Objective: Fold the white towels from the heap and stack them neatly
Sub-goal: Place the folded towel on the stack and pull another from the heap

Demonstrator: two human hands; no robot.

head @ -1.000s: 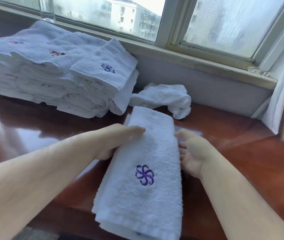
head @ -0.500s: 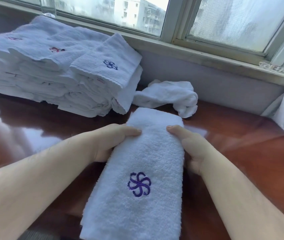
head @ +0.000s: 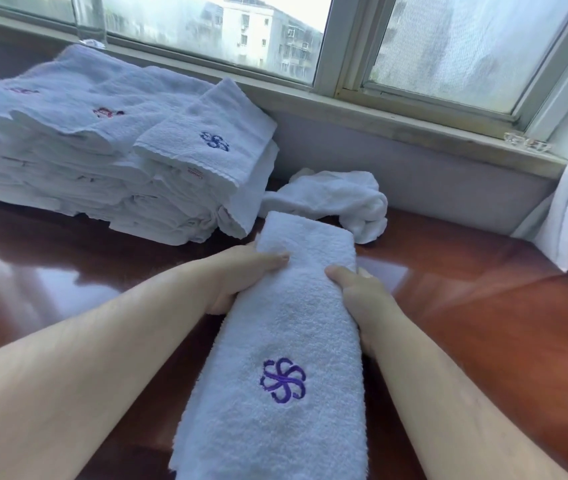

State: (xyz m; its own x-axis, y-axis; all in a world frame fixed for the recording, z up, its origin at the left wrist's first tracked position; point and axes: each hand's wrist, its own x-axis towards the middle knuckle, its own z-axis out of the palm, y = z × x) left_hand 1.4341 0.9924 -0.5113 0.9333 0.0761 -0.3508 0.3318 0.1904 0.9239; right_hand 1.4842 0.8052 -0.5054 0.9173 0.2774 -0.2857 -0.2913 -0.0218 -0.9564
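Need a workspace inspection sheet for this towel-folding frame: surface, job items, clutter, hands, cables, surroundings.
Surface: glossy red-brown table top, reflective.
Job's things: folded towel with purple logo lies between the hands; stack of folded towels rear left; crumpled towel by the wall, not yet folded.
Clutter: clear glass and small clear objects on the windowsill.
Grippers: left hand and right hand each grip a long edge of the folded towel, thumbs on top.
Cables: nothing seen.
Surroundings: window behind, curtain at right.
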